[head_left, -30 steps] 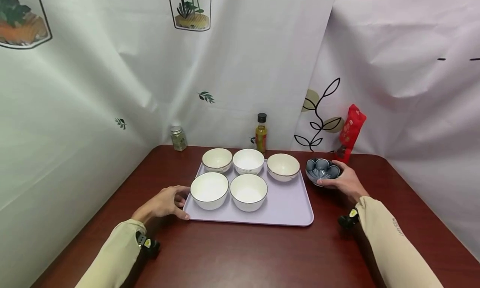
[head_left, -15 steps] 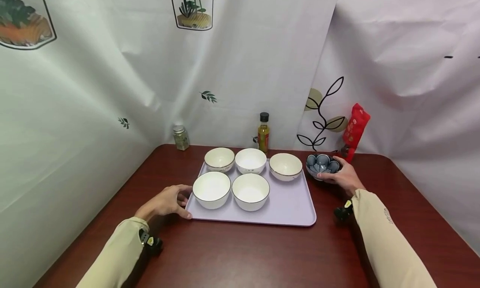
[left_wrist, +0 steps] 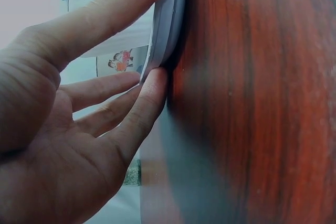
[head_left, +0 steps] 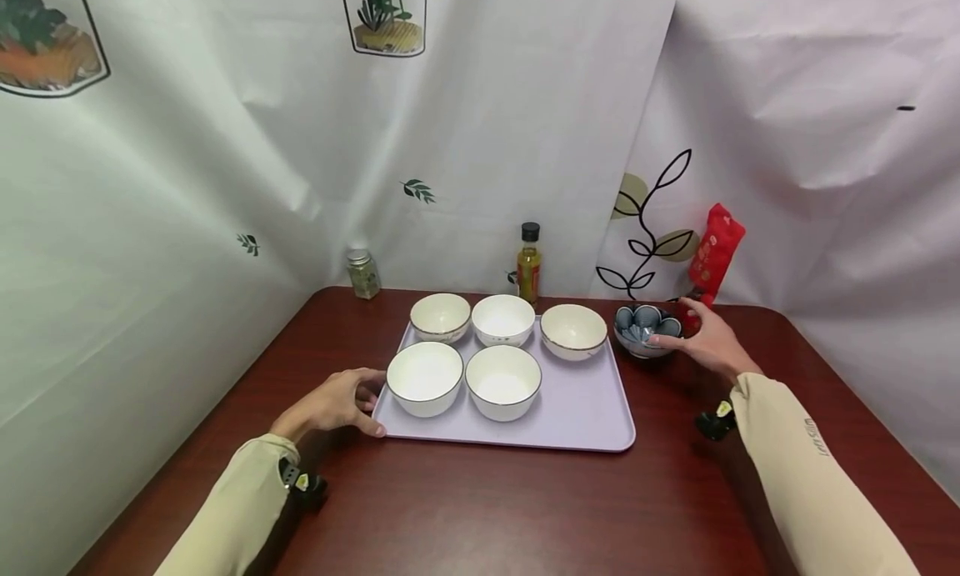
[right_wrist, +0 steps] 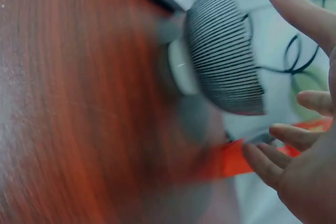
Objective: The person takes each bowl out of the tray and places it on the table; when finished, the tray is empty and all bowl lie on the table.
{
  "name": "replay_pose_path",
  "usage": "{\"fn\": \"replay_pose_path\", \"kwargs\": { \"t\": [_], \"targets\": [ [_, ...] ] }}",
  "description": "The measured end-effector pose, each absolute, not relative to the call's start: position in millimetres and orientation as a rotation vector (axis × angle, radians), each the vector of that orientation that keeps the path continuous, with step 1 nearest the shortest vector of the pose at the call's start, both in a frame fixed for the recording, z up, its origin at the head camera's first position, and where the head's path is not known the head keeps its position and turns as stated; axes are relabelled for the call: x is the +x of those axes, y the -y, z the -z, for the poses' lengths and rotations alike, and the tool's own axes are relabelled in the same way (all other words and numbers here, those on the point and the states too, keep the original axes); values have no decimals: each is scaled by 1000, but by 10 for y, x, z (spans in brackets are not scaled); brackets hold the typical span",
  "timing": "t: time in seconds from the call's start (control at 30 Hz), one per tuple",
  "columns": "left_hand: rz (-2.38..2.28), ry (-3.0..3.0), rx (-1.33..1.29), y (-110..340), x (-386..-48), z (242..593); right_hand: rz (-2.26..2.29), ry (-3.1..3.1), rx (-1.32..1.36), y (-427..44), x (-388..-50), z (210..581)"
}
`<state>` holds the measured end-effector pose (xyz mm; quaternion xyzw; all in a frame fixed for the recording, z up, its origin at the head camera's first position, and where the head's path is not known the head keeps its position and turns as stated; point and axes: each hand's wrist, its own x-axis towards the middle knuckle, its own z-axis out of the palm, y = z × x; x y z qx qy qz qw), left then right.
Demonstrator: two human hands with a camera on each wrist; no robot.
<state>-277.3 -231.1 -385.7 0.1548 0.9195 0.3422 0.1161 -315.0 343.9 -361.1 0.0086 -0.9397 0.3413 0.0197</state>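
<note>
In the head view, a lavender tray (head_left: 581, 397) carries several white bowls, one of them a front-left bowl (head_left: 425, 380) near my left hand (head_left: 337, 403). That hand holds the tray's front left corner; in the left wrist view its thumb (left_wrist: 113, 17) rests on the rim and its fingertips touch the edge further along. Beyond the tray's right side, a blue-grey patterned bowl (head_left: 643, 343) stands upright on the table. My right hand (head_left: 712, 340) is spread at its right side. The right wrist view shows thumb and fingers apart from the bowl's striped outside (right_wrist: 226, 51).
Behind the tray stand a bottle of yellowish oil (head_left: 528, 267) and, further left, a glass spice jar (head_left: 363, 274). A red packet (head_left: 716, 251) leans against the printed backdrop behind my right hand. Dark wood tabletop (head_left: 480, 509) extends in front of the tray.
My right hand moved the patterned bowl slightly backward, then loosened and drew away to the right. My left hand stayed at the tray corner. The head view shifted slightly.
</note>
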Motion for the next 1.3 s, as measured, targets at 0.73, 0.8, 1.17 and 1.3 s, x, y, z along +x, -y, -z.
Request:
{"fn": "replay_pose_path", "kwargs": {
  "t": [0.73, 0.8, 1.17, 1.3],
  "targets": [
    [-1019, -2699, 448, 2335, -2782, 3858, -1152, 2898, 248, -2430, -3097, 3665],
    [-1022, -2701, 440, 2340, -2772, 3867, -1145, 2882, 215, -2372, -3124, 3686],
    [-1049, -2690, 448, 2325, -2763, 3877, -1381, 2796, 165, -2255, -3294, 3816],
    [-1065, -2684, 459, 2322, -2758, 3888, -1441, 2773, 137, -2188, -3356, 3851]
  ]
}}
